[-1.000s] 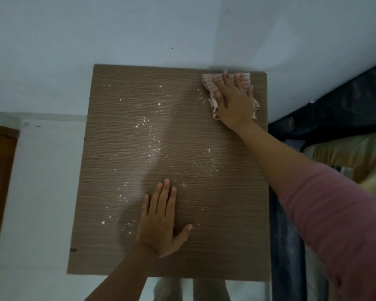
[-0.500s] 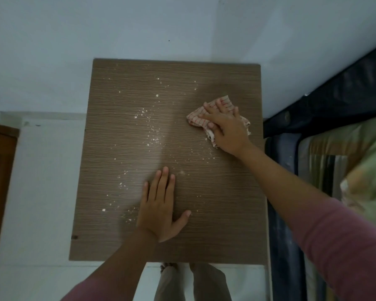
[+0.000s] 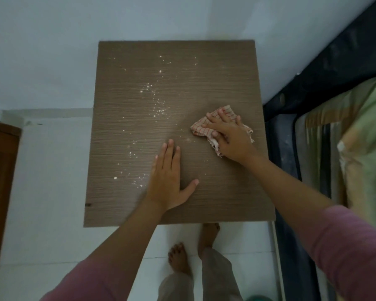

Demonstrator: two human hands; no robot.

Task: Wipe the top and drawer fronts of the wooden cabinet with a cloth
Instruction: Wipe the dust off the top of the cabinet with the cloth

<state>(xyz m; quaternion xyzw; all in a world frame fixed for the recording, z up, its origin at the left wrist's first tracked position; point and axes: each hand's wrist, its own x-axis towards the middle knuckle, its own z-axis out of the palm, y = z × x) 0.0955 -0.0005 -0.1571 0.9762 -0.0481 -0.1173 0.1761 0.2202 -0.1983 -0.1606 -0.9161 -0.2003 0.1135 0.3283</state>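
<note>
cabinet top [image 3: 226, 192]: seen from straight above, brown wood-grain panel, pushed back against the pale wall [image 3: 74, 51]. The grain lines are laid left-to-right across the view; only the top is shown, the drawer fronts can't be seen from here.

cloth [image 3: 202, 129]: a bunched-up pale rag with thin red check lines, found on the right half of the top, roughly mid-depth. Its long axis is laid diagonally, from the far corner poking out past the fingertips down to the frayed edge near the wrist.

right hand [image 3: 230, 137]: laid on top of the cloth, fingers spread and lightly bent, pressing it flat to the wood. The grip is loose, more a flat press than a pinch, and the thumb is tucked against the cloth's near edge.

left hand [image 3: 167, 183]: planted flat on the bare wood nearer the front, fingers straight and held together pointing away, thumb stuck out to the right. Nothing is held in it.

white specks [image 3: 156, 101]: crumbs or powder scattered in a loose band down the left-centre of the top, left of both hands.

floor [image 3: 41, 170]: pale tiles, two bare feet [image 3: 180, 259] seen under the front edge.

bed [image 3: 356, 137]: dark frame and patterned bedding just beside the cabinet's right side.
</note>
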